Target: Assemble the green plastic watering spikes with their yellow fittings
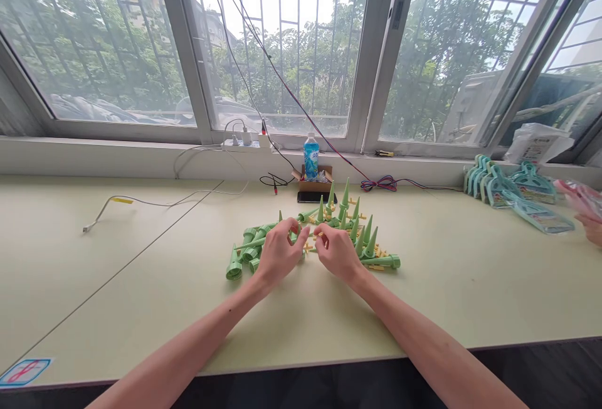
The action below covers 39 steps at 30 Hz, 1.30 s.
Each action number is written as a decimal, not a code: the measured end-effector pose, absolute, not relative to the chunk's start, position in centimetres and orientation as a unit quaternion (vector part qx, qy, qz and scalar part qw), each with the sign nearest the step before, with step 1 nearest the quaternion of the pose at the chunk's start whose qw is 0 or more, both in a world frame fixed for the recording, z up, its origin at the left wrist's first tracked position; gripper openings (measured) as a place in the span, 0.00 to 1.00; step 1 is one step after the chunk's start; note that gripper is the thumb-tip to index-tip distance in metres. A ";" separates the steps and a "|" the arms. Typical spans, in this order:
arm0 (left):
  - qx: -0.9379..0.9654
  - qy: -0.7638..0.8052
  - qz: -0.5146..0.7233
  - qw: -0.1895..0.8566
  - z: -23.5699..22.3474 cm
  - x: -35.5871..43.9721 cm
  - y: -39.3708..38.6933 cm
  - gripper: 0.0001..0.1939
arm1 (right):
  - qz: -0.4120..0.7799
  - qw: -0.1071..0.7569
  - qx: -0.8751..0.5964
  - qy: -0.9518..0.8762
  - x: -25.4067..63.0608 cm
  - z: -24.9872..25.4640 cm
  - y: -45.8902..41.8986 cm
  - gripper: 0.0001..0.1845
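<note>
My left hand (281,249) is curled with thumb and forefinger close together, over the left part of a pile of green plastic pieces. What lies between its fingers is too small and too covered to name. Facing it, my right hand (336,251) is also closed in a pinch, its fingertips a short gap from the left ones. Small yellow cross-shaped pieces (308,248) show between the hands. Green cone-shaped spikes (370,244) stand upright beyond and beside my right hand. Green spikes with wide ribbed collars (234,266) lie to the left of my left hand.
Behind the pile are a phone (316,197), a small cardboard box (324,184) and a blue-liquid bottle (311,157). Cables (383,183) run along the back. At right sit teal hangers (498,188), and another person's hand (591,228) near a pink package (580,197).
</note>
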<state>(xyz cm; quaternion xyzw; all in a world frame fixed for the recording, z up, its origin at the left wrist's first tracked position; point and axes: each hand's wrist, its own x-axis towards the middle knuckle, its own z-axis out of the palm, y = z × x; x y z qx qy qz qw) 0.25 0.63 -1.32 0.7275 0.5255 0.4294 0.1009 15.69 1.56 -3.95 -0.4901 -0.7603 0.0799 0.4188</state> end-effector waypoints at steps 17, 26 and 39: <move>0.728 0.517 0.434 0.120 -1.5 0.4 0.6 0.14 | 0.110 0.331 -0.442 -0.827 15.8 -4.6 2.0 0.26; 0.739 0.509 0.425 0.120 -1.7 0.3 0.8 0.15 | 0.120 0.311 -0.447 -0.830 15.8 -4.7 1.9 0.26; 0.738 0.501 0.429 0.142 -1.7 0.4 0.7 0.14 | 0.109 0.308 -0.451 -0.831 15.8 -4.8 2.0 0.20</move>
